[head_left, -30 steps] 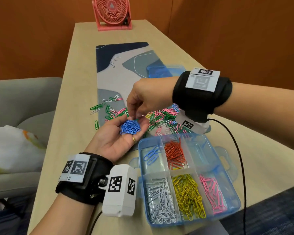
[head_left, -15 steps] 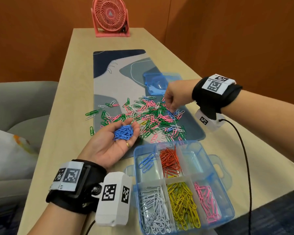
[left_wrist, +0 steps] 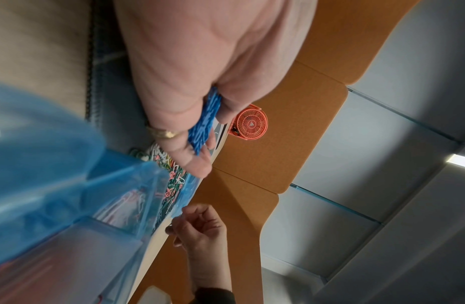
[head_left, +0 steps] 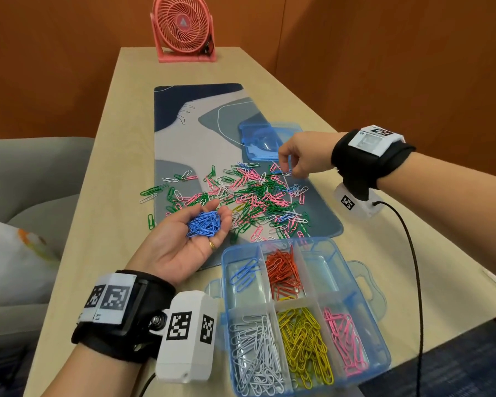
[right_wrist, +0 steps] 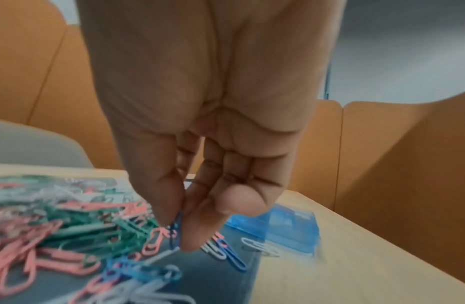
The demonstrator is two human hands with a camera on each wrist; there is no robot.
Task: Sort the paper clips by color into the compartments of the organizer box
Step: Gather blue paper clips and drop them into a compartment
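Note:
My left hand (head_left: 221, 209) is held palm up over the mat's near edge, its fingers cupped round a bunch of blue paper clips (head_left: 204, 224), which also show as blue paper clips (left_wrist: 205, 123) in the left wrist view. My right hand (head_left: 287, 169) reaches down at the far right edge of the loose pile (head_left: 255, 196) of green, pink, white and blue clips. Its thumb and forefinger pinch a blue clip (right_wrist: 175, 228). The clear blue organizer box (head_left: 321, 242) stands in front, holding blue (head_left: 245, 275), orange (head_left: 284, 270), white (head_left: 255, 353), yellow (head_left: 304, 348) and pink (head_left: 345, 342) clips in separate compartments.
The box's far right compartment (head_left: 321, 270) holds no clips. The box lid (head_left: 264, 141) lies on the patterned mat (head_left: 201, 124) behind my right hand. A pink fan (head_left: 184, 27) stands at the table's far end. A grey sofa (head_left: 26, 181) is at the left. A black cable (head_left: 413, 267) hangs from my right wrist.
My right hand has left the left palm, moved right to the pile's far edge and pinched a blue clip. The left hand still holds its blue clips.

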